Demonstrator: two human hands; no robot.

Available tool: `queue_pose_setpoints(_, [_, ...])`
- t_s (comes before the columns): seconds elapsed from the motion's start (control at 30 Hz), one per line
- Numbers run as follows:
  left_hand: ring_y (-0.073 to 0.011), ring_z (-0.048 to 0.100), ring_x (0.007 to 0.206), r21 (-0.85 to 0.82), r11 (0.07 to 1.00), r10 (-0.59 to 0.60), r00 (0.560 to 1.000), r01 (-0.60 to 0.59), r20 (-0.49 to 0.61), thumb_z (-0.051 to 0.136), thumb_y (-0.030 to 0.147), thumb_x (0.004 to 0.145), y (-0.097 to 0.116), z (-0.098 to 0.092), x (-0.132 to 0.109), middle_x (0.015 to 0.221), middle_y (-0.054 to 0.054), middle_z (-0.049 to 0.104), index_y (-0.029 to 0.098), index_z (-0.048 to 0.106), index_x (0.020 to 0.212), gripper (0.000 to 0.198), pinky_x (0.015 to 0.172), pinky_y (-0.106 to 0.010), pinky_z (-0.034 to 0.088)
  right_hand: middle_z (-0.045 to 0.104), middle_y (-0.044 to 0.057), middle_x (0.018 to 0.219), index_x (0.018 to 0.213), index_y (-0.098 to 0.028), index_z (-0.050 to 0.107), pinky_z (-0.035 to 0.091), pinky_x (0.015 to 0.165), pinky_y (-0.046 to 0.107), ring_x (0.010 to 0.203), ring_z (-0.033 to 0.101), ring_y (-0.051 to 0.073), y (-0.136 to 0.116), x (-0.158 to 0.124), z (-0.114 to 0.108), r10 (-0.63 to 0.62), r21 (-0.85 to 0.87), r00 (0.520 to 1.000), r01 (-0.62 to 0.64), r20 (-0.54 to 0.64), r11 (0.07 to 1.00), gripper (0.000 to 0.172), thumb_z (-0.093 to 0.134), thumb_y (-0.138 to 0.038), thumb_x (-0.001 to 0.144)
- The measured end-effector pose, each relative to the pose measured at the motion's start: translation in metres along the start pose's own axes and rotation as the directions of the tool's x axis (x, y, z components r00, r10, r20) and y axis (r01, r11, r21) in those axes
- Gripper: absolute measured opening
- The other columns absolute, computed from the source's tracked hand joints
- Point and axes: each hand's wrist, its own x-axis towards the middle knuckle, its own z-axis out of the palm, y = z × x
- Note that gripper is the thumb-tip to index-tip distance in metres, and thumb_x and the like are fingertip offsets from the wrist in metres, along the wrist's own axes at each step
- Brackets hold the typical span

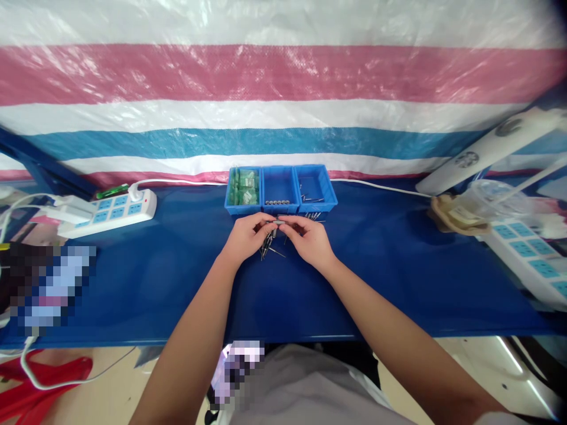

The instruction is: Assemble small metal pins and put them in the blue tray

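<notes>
My left hand (248, 237) and my right hand (310, 239) meet over the blue table (177, 277), just in front of three blue bins. Both hands are closed in a pinch, fingertips together on a small dark part (278, 222) between them. My left hand also grips a bundle of thin metal pins (267, 245) that stick out below it. A few loose pins (313, 216) lie beside my right hand. The left bin (243, 190) holds green pieces, the middle bin (279, 190) a row of small dark parts, the right bin (315, 188) a few pins.
A white power strip (116, 211) with blue sockets lies at the left, its cable running along the back. Another power strip (531, 260), a plastic bag (491, 200) and a white lamp arm (487, 150) crowd the right. A striped tarp (283, 100) closes the back.
</notes>
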Motion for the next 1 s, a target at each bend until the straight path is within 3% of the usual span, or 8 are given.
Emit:
queue_pose_setpoints(0.13, [-0.0118, 0.063, 0.063, 0.002, 1.000, -0.002, 1.000, 0.002, 0.009, 0.063, 0.045, 0.096, 0.0006, -0.0012, -0.0002, 0.076, -0.002, 0.073, 0.017, 0.076, 0.098, 0.031, 0.063, -0.023, 0.051, 0.081, 0.006, 0.099, 0.107, -0.023, 0.080, 0.062, 0.080, 0.036, 0.083, 0.075, 0.021, 0.0013, 0.0001, 0.0009, -0.035, -0.024, 0.999, 0.035, -0.006, 0.999, 0.026, 0.074, -0.038, 0.087])
queue_pose_setpoints(0.33, [-0.0090, 0.054, 0.054, -0.024, 1.000, 0.014, 1.000, -0.015, -0.022, 0.072, 0.040, 0.090, 0.0022, 0.0013, -0.0005, 0.067, 0.002, 0.066, 0.021, 0.077, 0.111, 0.029, 0.059, -0.022, 0.049, 0.081, 0.006, 0.100, 0.106, -0.022, 0.079, 0.062, 0.079, 0.036, 0.085, 0.076, 0.022, 0.0028, 0.0009, -0.0008, 0.025, 0.027, 1.000, -0.025, 0.008, 0.999, 0.028, 0.072, -0.042, 0.088])
queue_pose_setpoints(0.6, [-0.0141, 0.068, 0.071, -0.024, 1.000, -0.001, 1.000, 0.001, -0.006, 0.067, 0.038, 0.094, 0.0030, 0.0019, 0.0012, 0.086, -0.004, 0.077, 0.019, 0.078, 0.104, 0.024, 0.070, -0.025, 0.054, 0.081, 0.006, 0.105, 0.105, -0.024, 0.081, 0.062, 0.083, 0.037, 0.090, 0.076, 0.023, 0.0028, -0.0001, 0.0007, -0.030, -0.027, 1.000, 0.030, -0.001, 0.999, 0.024, 0.072, -0.040, 0.089])
queue_pose_setpoints(0.83, [-0.0121, 0.064, 0.064, 0.037, 0.999, 0.005, 1.000, -0.005, 0.024, 0.062, 0.049, 0.096, -0.0010, -0.0001, -0.0009, 0.075, -0.002, 0.074, 0.018, 0.076, 0.090, 0.034, 0.063, -0.022, 0.050, 0.080, 0.006, 0.106, 0.108, -0.026, 0.080, 0.062, 0.084, 0.037, 0.089, 0.075, 0.022, 0.0030, -0.0011, 0.0001, -0.103, -0.107, 0.995, 0.103, 0.002, 0.989, 0.025, 0.071, -0.040, 0.091])
queue_pose_setpoints(1.0, [-0.0095, 0.057, 0.057, 0.008, 1.000, -0.006, 1.000, 0.006, -0.023, 0.073, 0.045, 0.089, 0.0002, 0.0022, -0.0021, 0.069, 0.002, 0.067, 0.021, 0.076, 0.115, 0.036, 0.060, -0.021, 0.049, 0.081, 0.006, 0.098, 0.107, -0.023, 0.079, 0.062, 0.080, 0.037, 0.084, 0.075, 0.022, 0.0022, 0.0003, -0.0006, -0.021, -0.040, 1.000, 0.020, -0.015, 0.999, 0.025, 0.070, -0.039, 0.090])
